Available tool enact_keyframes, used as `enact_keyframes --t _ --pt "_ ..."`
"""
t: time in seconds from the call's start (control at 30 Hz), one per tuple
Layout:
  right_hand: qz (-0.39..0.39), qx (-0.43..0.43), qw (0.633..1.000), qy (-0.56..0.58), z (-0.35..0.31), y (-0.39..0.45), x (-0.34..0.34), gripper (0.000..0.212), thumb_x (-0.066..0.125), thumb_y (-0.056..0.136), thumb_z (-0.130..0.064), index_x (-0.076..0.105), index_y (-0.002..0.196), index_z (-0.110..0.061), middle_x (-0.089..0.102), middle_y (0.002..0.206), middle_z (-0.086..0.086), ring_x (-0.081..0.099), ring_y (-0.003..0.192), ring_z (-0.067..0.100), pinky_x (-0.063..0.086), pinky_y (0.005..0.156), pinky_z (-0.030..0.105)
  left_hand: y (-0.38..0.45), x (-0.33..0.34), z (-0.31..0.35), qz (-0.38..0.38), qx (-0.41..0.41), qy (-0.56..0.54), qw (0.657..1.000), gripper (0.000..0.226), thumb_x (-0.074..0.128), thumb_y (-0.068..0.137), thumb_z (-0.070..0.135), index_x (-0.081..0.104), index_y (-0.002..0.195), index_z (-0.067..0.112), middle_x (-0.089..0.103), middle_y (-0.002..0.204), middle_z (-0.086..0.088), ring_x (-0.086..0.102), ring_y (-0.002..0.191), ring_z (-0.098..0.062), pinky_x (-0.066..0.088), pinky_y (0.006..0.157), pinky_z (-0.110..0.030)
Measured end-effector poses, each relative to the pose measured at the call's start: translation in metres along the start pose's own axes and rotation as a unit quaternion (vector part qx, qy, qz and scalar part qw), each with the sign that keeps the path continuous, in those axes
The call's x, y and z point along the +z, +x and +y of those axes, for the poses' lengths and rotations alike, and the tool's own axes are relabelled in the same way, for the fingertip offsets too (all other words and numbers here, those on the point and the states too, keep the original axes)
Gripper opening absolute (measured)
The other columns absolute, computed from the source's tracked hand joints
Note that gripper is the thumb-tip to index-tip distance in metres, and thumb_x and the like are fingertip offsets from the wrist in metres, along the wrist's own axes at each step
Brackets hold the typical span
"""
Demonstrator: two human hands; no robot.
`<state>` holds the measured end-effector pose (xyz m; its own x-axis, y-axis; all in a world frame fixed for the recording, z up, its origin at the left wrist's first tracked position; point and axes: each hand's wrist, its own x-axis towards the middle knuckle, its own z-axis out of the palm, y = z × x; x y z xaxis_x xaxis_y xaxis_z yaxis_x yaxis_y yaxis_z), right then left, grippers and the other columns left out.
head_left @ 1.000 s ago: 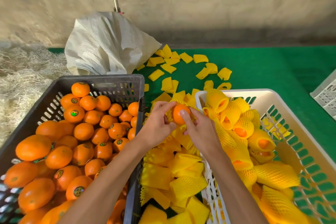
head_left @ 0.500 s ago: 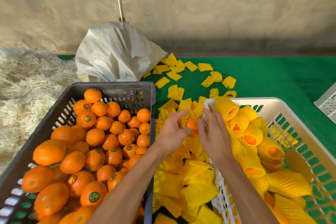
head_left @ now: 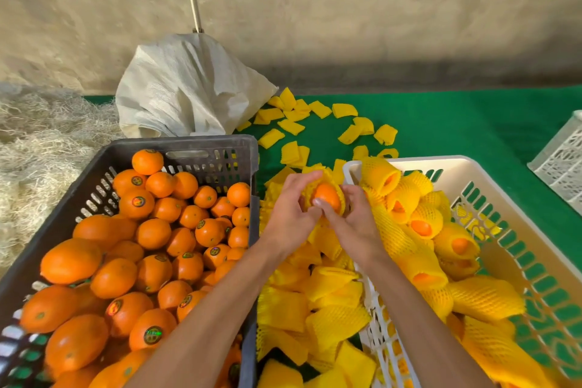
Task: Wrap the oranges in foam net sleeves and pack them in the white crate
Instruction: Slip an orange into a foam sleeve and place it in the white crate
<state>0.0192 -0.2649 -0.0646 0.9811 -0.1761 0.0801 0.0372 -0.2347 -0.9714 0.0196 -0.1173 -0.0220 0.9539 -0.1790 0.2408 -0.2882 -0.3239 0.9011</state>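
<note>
Rough plaster wall [head_left: 346,3] — green cloth-covered table [head_left: 472,123].

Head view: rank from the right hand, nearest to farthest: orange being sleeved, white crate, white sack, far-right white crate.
From the right hand:
1. Orange being sleeved, held in both hands, partly inside a net.
2. White crate, just right of the hand, holding wrapped oranges.
3. White sack, back left, behind the dark crate.
4. Far-right white crate, at the frame's right edge.
</note>
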Motion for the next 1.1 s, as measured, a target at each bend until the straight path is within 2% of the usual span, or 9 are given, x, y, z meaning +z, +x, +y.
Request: enact_keyframes --t 0.13,0.27,0.37,0.43,0.57,0.73,0.9,1.03,1.1 --pt "0.063 -0.058 0.990 -0.108 0.002 -0.004 0.006 0.061 0.074 0.091 -0.046 0.046 0.140 -0.024 0.050 0.136 0.001 0.051 0.123 0.018 0.048 0.094 0.028 0.001 -0.001 0.000 -0.023 0.036 0.024 0.999 0.062 0.062 0.089 -0.011 0.055 0.145 0.015 0.050 0.134 -0.005 0.052 0.118 -0.015 0.042 0.081 -0.009" --pt "0.111 -0.084 0.977 -0.162 -0.009 -0.007 -0.005 0.062 0.075 0.090 -0.046 0.049 0.140 -0.021 0.052 0.138 0.002 0.051 0.124 0.018 0.041 0.092 0.023 -0.005 0.002 0.009 -0.032 0.059 -0.007 0.998 0.050 0.068 0.092 -0.002 0.062 0.137 0.020 0.051 0.130 0.005 0.054 0.106 -0.010 0.046 0.075 -0.014" --pt "0.191 -0.138 0.934 -0.267 -0.022 -0.003 -0.028 0.061 0.071 0.086 -0.053 0.052 0.137 -0.025 0.052 0.134 0.001 0.057 0.113 0.021 0.041 0.076 0.028 -0.006 -0.001 0.012 -0.002 0.064 -0.056 0.996 0.020 0.068 0.098 0.012 0.066 0.118 0.017 0.055 0.129 0.001 0.060 0.097 -0.013 0.047 0.071 -0.017" --pt "0.260 -0.142 0.897 -0.329 -0.029 0.001 -0.048 0.061 0.067 0.083 -0.052 0.054 0.136 -0.025 0.053 0.132 0.005 0.062 0.102 0.030 0.043 0.070 0.031 -0.006 -0.002 0.010 0.020 0.050 -0.059 0.997 0.012 0.066 0.100 0.018 0.062 0.112 0.016 0.057 0.127 0.002 0.060 0.095 -0.010 0.048 0.070 -0.018" --pt "0.327 -0.115 0.854 -0.388 -0.026 0.004 -0.077 0.059 0.072 0.081 -0.040 0.061 0.136 -0.022 0.057 0.127 0.012 0.060 0.104 0.036 0.045 0.083 0.044 -0.003 0.000 0.003 0.037 0.016 -0.012 0.999 0.014 0.065 0.100 0.020 0.061 0.114 0.017 0.059 0.123 0.004 0.061 0.098 -0.012 0.053 0.075 -0.031" --pt "0.298 -0.038 0.848 -0.437 -0.017 0.006 -0.082 0.052 0.065 0.087 -0.035 0.063 0.137 -0.021 0.055 0.136 0.011 0.049 0.121 0.037 0.030 0.099 0.045 0.003 -0.004 0.001 0.098 0.100 0.015 0.990 0.009 0.062 0.100 0.012 0.066 0.108 0.014 0.065 0.115 0.003 0.062 0.101 -0.013 0.054 0.076 -0.024" --pt "0.276 -0.133 0.859 -0.410 -0.019 0.004 -0.063 0.032 0.063 0.089 -0.032 0.076 0.113 -0.016 0.065 0.126 0.008 0.053 0.112 0.033 0.036 0.088 0.043 0.016 -0.029 -0.011 0.188 0.106 0.067 0.974 0.010 0.058 0.099 0.020 0.065 0.107 0.020 0.064 0.104 0.011 0.063 0.094 -0.013 0.052 0.071 -0.026" --pt "0.116 -0.196 0.873 -0.432 -0.013 -0.007 -0.021 0.029 0.060 0.095 -0.030 0.076 0.114 -0.016 0.070 0.119 0.004 0.058 0.109 0.025 0.043 0.089 0.040 0.024 -0.061 -0.038 0.243 0.034 0.129 0.961 0.016 0.056 0.095 0.021 0.066 0.108 0.023 0.065 0.103 0.006 0.059 0.093 -0.001 0.052 0.084 -0.023" --pt "-0.032 -0.179 0.887 -0.425 -0.004 -0.014 0.000 0.033 0.058 0.099 -0.034 0.072 0.124 -0.019 0.070 0.125 0.002 0.059 0.116 0.023 0.046 0.097 0.039 0.022 -0.083 -0.063 0.218 -0.026 0.198 0.955 0.033 0.055 0.093 0.002 0.066 0.123 0.013 0.065 0.110 -0.007 0.062 0.101 -0.018 0.053 0.093 -0.039"
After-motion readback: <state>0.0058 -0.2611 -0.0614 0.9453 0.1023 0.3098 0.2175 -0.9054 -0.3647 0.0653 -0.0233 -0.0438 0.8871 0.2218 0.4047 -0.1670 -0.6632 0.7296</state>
